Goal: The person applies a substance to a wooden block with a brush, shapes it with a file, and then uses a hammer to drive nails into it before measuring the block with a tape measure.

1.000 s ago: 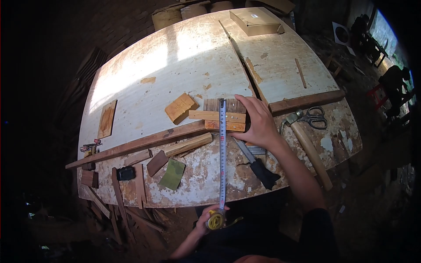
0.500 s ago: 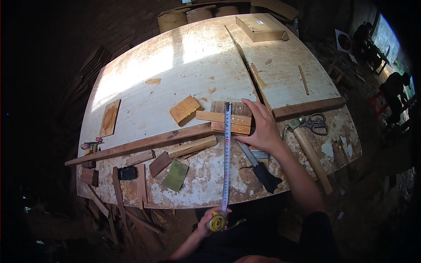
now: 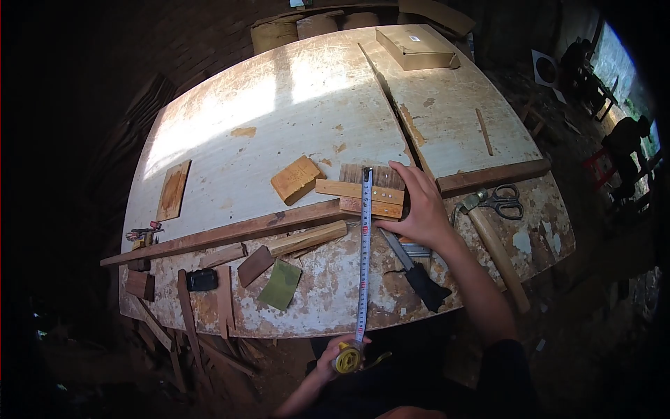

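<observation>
In the head view my left hand (image 3: 330,362) is closed around a yellow tape measure (image 3: 348,357) just off the table's near edge. Its pulled-out blade (image 3: 364,272) runs away from me across the table and over a small wooden block assembly (image 3: 354,206). The blade's hooked end lies near the assembly's far side. My right hand (image 3: 427,216) grips that assembly from its right, thumb on the near side and fingers on the far side. A lighter wooden strip with pale dots lies across its top. Beneath my right wrist is a black-handled saw or knife (image 3: 427,288).
A long wooden bar (image 3: 230,234) crosses the table. A hammer (image 3: 499,258) and scissors (image 3: 504,202) lie at right. Nearby are a yellowish wood block (image 3: 296,179), green sandpaper-like sheet (image 3: 280,284) and black object (image 3: 202,280). A cardboard box (image 3: 415,49) stands at the back.
The whole view has shifted slightly downward. Both hands keep their holds, and the blade still lies over the wooden assembly.
</observation>
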`<state>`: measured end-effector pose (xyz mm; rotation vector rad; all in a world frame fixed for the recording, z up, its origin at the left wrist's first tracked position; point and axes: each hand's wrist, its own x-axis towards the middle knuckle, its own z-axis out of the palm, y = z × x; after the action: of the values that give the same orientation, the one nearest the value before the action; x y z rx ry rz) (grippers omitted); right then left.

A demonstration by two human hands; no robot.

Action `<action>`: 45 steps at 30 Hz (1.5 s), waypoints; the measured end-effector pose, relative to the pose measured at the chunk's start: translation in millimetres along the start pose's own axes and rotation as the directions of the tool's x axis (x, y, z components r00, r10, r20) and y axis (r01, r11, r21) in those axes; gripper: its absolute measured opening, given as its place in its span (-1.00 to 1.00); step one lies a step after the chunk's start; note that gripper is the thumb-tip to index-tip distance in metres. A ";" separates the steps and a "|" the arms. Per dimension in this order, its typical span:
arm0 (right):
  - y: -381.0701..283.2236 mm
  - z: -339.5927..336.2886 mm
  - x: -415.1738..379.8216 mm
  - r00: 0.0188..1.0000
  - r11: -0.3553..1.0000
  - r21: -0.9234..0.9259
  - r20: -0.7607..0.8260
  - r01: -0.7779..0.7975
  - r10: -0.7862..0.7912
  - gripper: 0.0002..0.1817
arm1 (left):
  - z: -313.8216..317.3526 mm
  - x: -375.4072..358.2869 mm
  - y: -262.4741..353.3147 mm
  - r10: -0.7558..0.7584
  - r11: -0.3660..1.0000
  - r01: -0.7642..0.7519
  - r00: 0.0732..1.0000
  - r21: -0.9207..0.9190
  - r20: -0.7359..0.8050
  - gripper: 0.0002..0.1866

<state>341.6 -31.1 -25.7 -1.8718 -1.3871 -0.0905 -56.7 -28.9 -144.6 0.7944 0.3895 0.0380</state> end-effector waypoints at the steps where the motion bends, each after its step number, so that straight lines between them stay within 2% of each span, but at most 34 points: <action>1: -0.3 -0.1 -0.3 1.000 1.000 0.005 0.000 -0.001 0.001 0.26 | 0.6 -0.2 0.2 0.003 1.000 -0.003 1.000 0.001 0.003 0.04; 29: 1.1 0.3 -0.8 1.000 1.000 -0.005 -0.009 0.005 -0.005 0.28 | 0.3 3.6 -7.6 0.065 0.998 -0.065 0.998 -0.005 0.006 0.05; 38: -3.3 -1.3 0.8 1.000 1.000 -0.016 0.010 -0.018 0.018 0.29 | -6.5 4.4 -12.5 0.063 0.996 -0.057 0.995 -0.072 0.082 -0.02; 45: -5.6 0.3 1.3 0.999 0.999 -0.024 -0.001 -0.035 0.035 0.29 | -2.4 5.6 -16.8 0.123 0.991 -0.122 0.992 -0.052 0.015 -0.01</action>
<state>337.4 -29.4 -22.2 -1.9145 -1.3577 -0.0905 -54.2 -38.1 -159.7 0.7674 0.3215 0.1549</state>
